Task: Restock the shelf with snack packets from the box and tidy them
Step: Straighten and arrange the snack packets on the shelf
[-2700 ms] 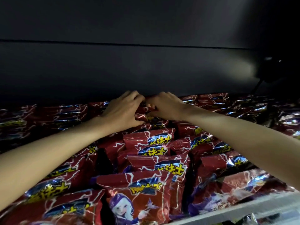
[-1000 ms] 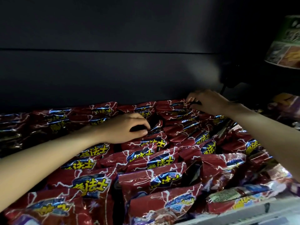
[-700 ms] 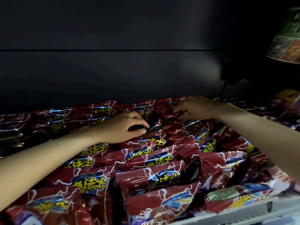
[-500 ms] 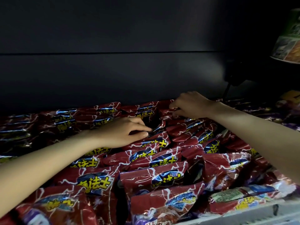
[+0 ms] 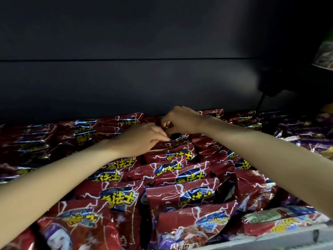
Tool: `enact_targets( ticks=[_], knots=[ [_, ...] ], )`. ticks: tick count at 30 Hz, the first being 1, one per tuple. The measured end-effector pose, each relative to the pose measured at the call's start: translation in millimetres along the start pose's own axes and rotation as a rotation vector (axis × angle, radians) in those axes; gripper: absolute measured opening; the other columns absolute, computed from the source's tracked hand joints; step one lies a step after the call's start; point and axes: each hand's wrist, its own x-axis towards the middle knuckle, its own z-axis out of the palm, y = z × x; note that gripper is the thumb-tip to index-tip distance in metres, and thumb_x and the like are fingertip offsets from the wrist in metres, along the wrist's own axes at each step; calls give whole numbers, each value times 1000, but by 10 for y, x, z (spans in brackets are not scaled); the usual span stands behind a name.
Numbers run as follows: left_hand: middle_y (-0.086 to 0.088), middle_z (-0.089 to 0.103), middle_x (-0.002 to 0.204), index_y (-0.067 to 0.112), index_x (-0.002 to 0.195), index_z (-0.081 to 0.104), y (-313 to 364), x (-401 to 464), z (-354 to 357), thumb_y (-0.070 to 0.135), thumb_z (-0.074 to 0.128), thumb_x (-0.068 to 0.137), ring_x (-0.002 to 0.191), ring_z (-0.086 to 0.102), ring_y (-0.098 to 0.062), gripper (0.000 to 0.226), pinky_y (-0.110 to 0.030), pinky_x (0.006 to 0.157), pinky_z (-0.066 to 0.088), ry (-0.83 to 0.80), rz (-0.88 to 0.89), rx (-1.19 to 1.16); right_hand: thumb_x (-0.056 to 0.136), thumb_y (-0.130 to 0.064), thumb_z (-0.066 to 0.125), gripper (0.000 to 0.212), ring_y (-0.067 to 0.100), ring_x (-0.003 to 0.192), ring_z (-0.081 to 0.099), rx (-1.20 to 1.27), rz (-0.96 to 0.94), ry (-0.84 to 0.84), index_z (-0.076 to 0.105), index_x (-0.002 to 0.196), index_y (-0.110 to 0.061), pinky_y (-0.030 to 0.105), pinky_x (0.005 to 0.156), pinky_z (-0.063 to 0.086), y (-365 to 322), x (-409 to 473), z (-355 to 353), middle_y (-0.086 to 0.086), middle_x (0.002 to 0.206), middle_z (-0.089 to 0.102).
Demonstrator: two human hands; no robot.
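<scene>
Shelf looked nearly full; my left hand and right hand pinched one back-row packet at twelve o'clock, tidying remained.

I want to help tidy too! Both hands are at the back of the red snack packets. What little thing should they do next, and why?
Probably set that back packet upright in its row. The left hand and right hand meet there, fingers curled on its top edge, and it looks lower and darker than the neat red packets lined up in front.
</scene>
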Motion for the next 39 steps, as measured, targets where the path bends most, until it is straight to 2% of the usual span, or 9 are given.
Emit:
enact_targets(
  ticks=[5, 8, 10, 14, 17, 23, 27, 31, 39],
  knots=[
    [11, 54, 130, 25, 109, 69, 10, 163, 2, 9, 41, 97, 114, 52, -5, 35, -24, 98, 38, 79, -13, 12, 87, -30, 66, 24, 5, 90, 65, 358, 134, 91, 71, 104, -14, 14, 83, 48, 366, -335, -137, -4, 98, 71],
    [10, 58, 120, 22, 110, 64, 33, 267, 37, 13, 38, 100, 76, 55, 3, 28, -10, 71, 41, 99, -55, 46, 89, -21, 65, 17, 2, 86, 64, 330, 195, 156, 71, 104, -15, 8, 79, 47, 620, -717, -187, -4, 97, 71],
    [8, 63, 115, 22, 112, 59, 86, 341, 28, 20, 37, 101, 70, 56, 0, 25, -17, 68, 46, 146, -78, 68, 89, -16, 65, 15, 2, 82, 63, 246, 229, 181, 71, 102, -16, 14, 78, 50, 779, -961, -193, -3, 95, 72],
    [5, 56, 129, 22, 128, 53, 316, 535, 36, 36, 36, 101, 95, 59, -11, 35, -27, 85, 44, 102, -39, 121, 91, -18, 63, 18, 9, 87, 64, 153, 279, 102, 71, 107, -17, 30, 82, 51, 928, -1271, -175, -1, 102, 71],
    [3, 48, 137, 24, 140, 42, 490, 698, 81, 49, 32, 98, 120, 50, -15, 49, -29, 98, 40, 11, -32, 116, 93, -21, 59, 22, 4, 89, 59, 164, 272, -11, 69, 113, -18, 16, 80, 44, 911, -1352, -153, -3, 108, 65],
    [10, 43, 141, 33, 141, 40, 560, 851, 209, 55, 38, 93, 129, 40, -8, 53, -25, 105, 32, -213, 90, -100, 92, -12, 57, 23, 7, 98, 61, 197, 228, -137, 71, 109, -20, 23, 89, 45, 955, -1493, -246, -6, 109, 67],
    [14, 46, 139, 31, 138, 46, 530, 787, 245, 54, 45, 91, 126, 42, -3, 52, -26, 107, 33, -162, 137, -153, 91, -15, 58, 23, 16, 100, 61, -33, 304, 68, 66, 112, -22, 26, 80, 43, 1200, -1566, -303, -3, 111, 63],
    [15, 46, 139, 28, 137, 48, 559, 762, 245, 49, 48, 92, 127, 41, -1, 49, -15, 103, 28, -142, 144, -158, 92, -23, 57, 34, 20, 119, 51, -228, 402, -76, 52, 126, -22, 32, 90, 41, 1367, -1559, -244, -1, 130, 51],
    [16, 43, 138, 28, 133, 51, 583, 783, 282, 44, 39, 97, 120, 40, 4, 41, -12, 101, 29, -167, 75, -219, 93, -26, 55, 45, 23, 120, 45, -256, 416, -215, 45, 135, -15, 29, 95, 35, 1401, -1421, -152, 6, 129, 48]
  ],
)
